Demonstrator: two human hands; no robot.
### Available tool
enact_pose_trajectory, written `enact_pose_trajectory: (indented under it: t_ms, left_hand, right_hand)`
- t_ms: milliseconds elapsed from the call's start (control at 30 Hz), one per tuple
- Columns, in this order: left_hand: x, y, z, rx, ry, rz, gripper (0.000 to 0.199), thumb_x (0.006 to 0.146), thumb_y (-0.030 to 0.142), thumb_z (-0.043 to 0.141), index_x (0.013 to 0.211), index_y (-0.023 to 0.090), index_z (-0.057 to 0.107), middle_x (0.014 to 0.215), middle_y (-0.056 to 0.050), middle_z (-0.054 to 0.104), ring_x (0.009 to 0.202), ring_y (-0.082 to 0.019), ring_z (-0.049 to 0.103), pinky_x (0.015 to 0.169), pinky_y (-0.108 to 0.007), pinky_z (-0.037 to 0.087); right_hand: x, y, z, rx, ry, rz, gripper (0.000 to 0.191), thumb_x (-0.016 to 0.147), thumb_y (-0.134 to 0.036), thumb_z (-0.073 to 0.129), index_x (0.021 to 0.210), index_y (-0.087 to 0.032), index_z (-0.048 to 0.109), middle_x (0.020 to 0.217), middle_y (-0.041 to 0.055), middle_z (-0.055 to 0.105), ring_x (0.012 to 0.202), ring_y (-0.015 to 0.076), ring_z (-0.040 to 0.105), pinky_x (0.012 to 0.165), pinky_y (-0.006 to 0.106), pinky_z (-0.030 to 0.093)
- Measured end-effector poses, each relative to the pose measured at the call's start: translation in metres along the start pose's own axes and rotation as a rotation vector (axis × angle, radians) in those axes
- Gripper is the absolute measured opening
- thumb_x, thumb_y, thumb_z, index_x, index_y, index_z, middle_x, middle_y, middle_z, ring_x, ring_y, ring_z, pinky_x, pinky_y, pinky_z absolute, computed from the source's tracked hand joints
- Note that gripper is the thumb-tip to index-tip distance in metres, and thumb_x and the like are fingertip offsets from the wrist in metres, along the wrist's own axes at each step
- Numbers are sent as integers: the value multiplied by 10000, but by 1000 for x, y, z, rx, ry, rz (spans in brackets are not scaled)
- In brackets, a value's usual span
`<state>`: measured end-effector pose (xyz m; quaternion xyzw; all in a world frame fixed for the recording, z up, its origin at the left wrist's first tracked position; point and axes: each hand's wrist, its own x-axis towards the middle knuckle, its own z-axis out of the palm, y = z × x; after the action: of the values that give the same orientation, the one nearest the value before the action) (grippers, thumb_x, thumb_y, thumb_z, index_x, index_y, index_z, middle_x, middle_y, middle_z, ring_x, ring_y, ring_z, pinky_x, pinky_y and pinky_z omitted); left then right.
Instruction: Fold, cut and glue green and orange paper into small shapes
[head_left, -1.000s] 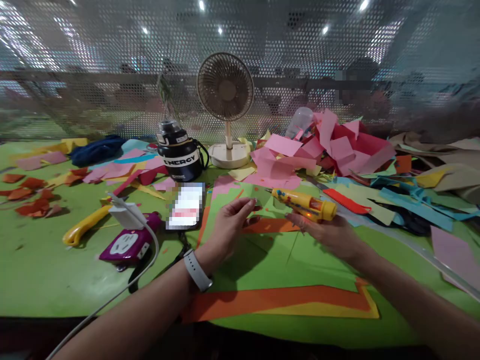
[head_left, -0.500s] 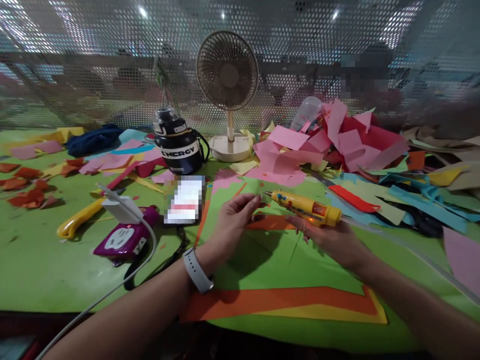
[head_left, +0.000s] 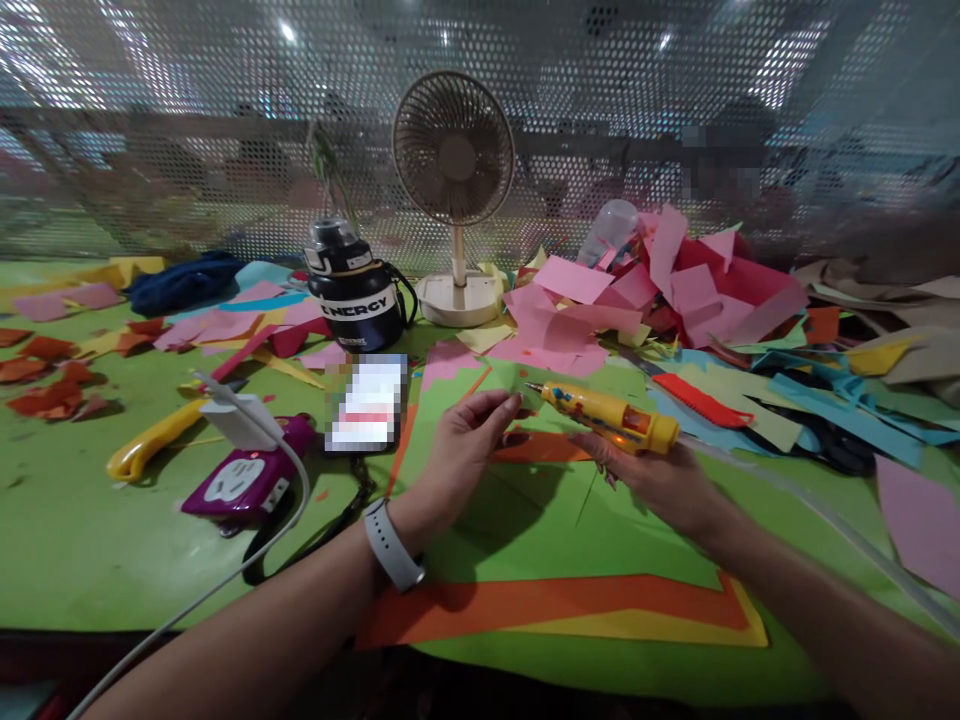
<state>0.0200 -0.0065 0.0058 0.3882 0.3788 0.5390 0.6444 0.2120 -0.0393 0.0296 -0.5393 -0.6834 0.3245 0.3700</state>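
My right hand (head_left: 645,475) is wrapped round a yellow glue gun (head_left: 600,412), whose metal nozzle points left toward my other hand. A small orange light glows on the gun's body. My left hand (head_left: 474,435), with a pale watch strap on the wrist, is closed in a pinch just left of the nozzle; what its fingertips hold, if anything, is too small to make out. Below both hands lies a green paper sheet (head_left: 517,540) with orange paper strips (head_left: 555,605) along its edges and a yellow border at the lower right.
Left of my arm are a phone (head_left: 367,402), a purple power socket (head_left: 244,480) with a white cable, and a yellow-handled tool (head_left: 150,440). A black bottle (head_left: 356,295) and a fan (head_left: 456,160) stand behind. Pink paper scraps (head_left: 577,290) and an orange-red cutter (head_left: 701,398) lie at right.
The view has shifted very slightly. Both hands and the glue gun keep nearly the same pose.
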Motion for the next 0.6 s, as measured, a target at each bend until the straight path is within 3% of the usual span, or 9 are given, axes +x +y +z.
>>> enact_pose_trajectory:
  t_ms: [133,367,600]
  left_hand:
    - [-1,0,1,7,-7,5,170,693,307,804,757,171,725,807,-19,683,767,-148,634,660,-263,559]
    - [-2,2,1,26,-10,3,182,693,309,807,763,165,721,803,-26,687,767,-153,635,675,-278,568]
    - [-1,1,1,-23,0,-27,185,677,303,822,749,163,725,784,-16,677,739,-139,629,657,-259,566]
  right_hand:
    - [-2,-1,0,-6,39,22,353,794,-564,641,848,-235,755,587,12,636,488,155,542,437,257,473]
    - [-2,2,1,20,14,62,396,820,-572,615,925,-213,745,542,-15,579,452,137,495,417,257,429]
    - [-2,2,2,63,14,24,354,807,-542,637,891,-215,742,633,15,664,531,164,592,471,273,489]
